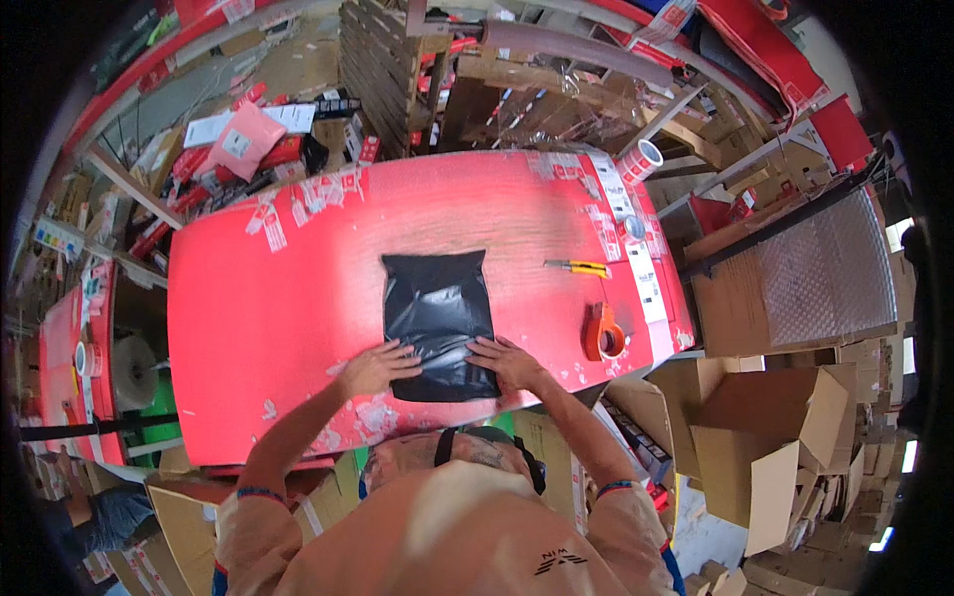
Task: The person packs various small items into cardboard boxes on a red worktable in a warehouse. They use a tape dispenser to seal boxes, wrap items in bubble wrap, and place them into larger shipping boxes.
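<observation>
A black plastic mailing bag [440, 313] lies flat on the red tabletop [276, 313], close to its near edge. My left hand [378, 367] rests on the bag's left side, fingers spread and palm down. On the right side, my right hand [507, 363] lies with its fingertips on the plastic. Neither hand grips anything. To the right of the bag are a yellow utility knife [585, 267] with its blade showing and an orange tape dispenser [604, 333]. A tape roll [630, 229] sits farther back.
Another tape roll [641, 162] stands at the far right corner. Open cardboard boxes [753, 439] are at the right. A pink parcel [246, 141] lies among items behind the table. Bubble wrap [827, 268] hangs at the right. Part of another person [112, 514] shows at lower left.
</observation>
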Tool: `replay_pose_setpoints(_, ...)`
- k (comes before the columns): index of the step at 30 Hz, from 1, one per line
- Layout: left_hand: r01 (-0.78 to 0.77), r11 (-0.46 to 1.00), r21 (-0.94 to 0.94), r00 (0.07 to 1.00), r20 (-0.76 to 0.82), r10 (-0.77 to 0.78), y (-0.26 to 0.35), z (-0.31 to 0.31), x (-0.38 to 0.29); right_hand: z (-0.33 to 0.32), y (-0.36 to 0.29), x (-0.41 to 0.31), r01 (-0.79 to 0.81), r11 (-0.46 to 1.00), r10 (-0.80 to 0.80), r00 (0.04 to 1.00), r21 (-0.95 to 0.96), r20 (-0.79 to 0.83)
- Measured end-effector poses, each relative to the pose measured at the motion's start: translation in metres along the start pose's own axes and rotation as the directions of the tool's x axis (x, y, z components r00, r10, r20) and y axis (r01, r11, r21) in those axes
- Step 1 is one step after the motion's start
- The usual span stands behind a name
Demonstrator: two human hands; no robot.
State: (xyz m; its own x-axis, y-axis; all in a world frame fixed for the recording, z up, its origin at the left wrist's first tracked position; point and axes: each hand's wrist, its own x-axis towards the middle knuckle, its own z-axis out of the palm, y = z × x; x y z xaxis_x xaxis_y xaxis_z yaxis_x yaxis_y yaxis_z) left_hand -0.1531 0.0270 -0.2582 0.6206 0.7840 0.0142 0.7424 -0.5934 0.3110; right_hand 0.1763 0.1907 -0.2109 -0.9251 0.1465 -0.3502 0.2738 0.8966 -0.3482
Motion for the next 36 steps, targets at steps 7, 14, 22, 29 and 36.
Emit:
replay_pose_setpoints(7, 0.749, 0.271, -0.605, 0.536, 0.312, -0.784, -0.003, 0.009, 0.011, 0.053, 0.07, 0.02, -0.302, 0.504, 0.561, 0.826, 0.809, -0.041)
replay_pose_setpoints(14, 0.774, 0.008, -0.633, 0.342, 0.408, -0.846, -0.03, 0.024, 0.032, 0.034, 0.06, 0.046, -0.5, 0.393, 0.708, 0.7, 0.771, 0.093)
replay_pose_setpoints(22, 0.6, 0.74, -0.305, 0.668, -0.318, -0.673, 0.029, -0.028, 0.069, -0.009, -0.041, 0.075, -0.308, 0.91, 0.414, 0.636, 0.278, -0.651)
replay_pose_setpoints(29, 0.628, 0.585, -0.512, 0.571, -0.208, -0.794, 0.014, 0.034, 0.091, 0.0, -0.011, 0.052, -0.121, 0.124, 0.824, 0.566, 0.985, -0.035)
replay_pose_setpoints(36, -0.011, 0.362, -0.932, 0.291, -0.35, -0.891, 0.007, -0.041, 0.155, -0.132, -0.046, 0.023, -0.092, 0.607, 0.75, 0.396, 0.789, -0.531)
